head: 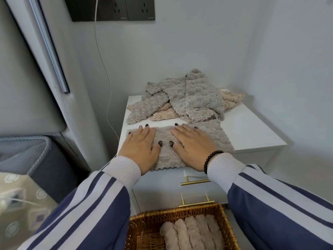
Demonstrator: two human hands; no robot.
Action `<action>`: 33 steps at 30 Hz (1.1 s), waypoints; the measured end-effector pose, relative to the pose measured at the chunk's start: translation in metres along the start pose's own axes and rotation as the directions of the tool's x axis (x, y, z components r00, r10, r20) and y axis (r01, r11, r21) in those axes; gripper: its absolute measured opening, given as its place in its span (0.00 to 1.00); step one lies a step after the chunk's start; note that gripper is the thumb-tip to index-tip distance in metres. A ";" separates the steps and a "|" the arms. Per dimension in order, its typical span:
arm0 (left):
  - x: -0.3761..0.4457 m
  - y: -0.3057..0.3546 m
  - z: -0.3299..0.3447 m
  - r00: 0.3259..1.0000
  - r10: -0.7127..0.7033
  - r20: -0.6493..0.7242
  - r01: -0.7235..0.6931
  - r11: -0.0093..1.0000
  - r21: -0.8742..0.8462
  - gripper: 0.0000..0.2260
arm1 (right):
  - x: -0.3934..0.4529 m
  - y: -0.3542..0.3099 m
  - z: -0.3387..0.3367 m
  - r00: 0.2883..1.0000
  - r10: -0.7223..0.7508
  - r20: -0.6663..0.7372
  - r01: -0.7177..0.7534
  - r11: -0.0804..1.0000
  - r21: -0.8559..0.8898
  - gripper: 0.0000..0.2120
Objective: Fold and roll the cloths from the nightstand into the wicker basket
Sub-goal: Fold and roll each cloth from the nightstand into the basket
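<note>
A dark socket panel [113, 9] sits on the wall, with a white cable [105, 73] hanging from it. A padded headboard [27, 73] and a patterned quilt [19, 204] are at the left.

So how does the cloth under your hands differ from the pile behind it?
The flat cloth lies spread smooth at the nightstand's front edge; the pile sits crumpled further back. The flat cloth is one grey piece pressed by the left hand and right hand; the pile is untouched and mixes grey with pinkish-beige cloths. Both share the same fluffy texture and scalloped edges.
</note>
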State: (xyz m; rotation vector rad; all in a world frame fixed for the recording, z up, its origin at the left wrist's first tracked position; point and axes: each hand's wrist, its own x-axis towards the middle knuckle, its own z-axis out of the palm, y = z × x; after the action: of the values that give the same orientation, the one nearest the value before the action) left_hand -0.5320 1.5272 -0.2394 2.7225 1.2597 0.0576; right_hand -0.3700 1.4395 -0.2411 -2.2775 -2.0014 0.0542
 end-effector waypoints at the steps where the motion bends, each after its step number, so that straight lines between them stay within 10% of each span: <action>1: 0.001 -0.003 0.000 1.000 -0.024 0.016 0.024 1.000 0.007 0.28 | 0.000 0.004 0.000 1.000 0.022 0.019 -0.022 1.000 -0.010 0.28; 11: 0.011 -0.020 -0.007 0.962 -0.212 -0.173 0.183 0.968 -0.171 0.20 | 0.002 0.042 -0.009 0.982 0.173 -0.081 -0.167 0.983 0.080 0.25; 16: 0.014 -0.025 -0.021 0.937 -0.346 -0.042 0.337 0.931 -0.139 0.22 | 0.007 0.052 -0.024 0.959 0.258 -0.120 -0.239 0.959 0.149 0.20; 24: -0.001 -0.029 -0.029 0.967 -0.250 -0.051 0.187 0.829 -0.528 0.10 | -0.010 0.058 -0.046 0.915 0.376 -0.146 -0.346 0.918 0.194 0.08; 28: -0.012 -0.028 -0.037 0.974 -0.224 -0.035 0.123 0.654 -0.746 0.09 | -0.034 0.071 -0.053 0.886 0.418 -0.201 -0.260 0.806 0.532 0.07; 33: -0.040 -0.018 -0.060 0.974 -0.108 0.201 0.218 0.180 -0.959 0.16 | -0.072 0.071 -0.073 0.855 0.474 -0.212 -0.140 0.603 0.786 0.06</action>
State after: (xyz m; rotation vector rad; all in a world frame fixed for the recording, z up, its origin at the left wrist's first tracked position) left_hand -0.5773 1.5151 -0.1820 1.3787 0.9149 0.5279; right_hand -0.3022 1.3554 -0.1790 -1.8272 -1.0318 0.3454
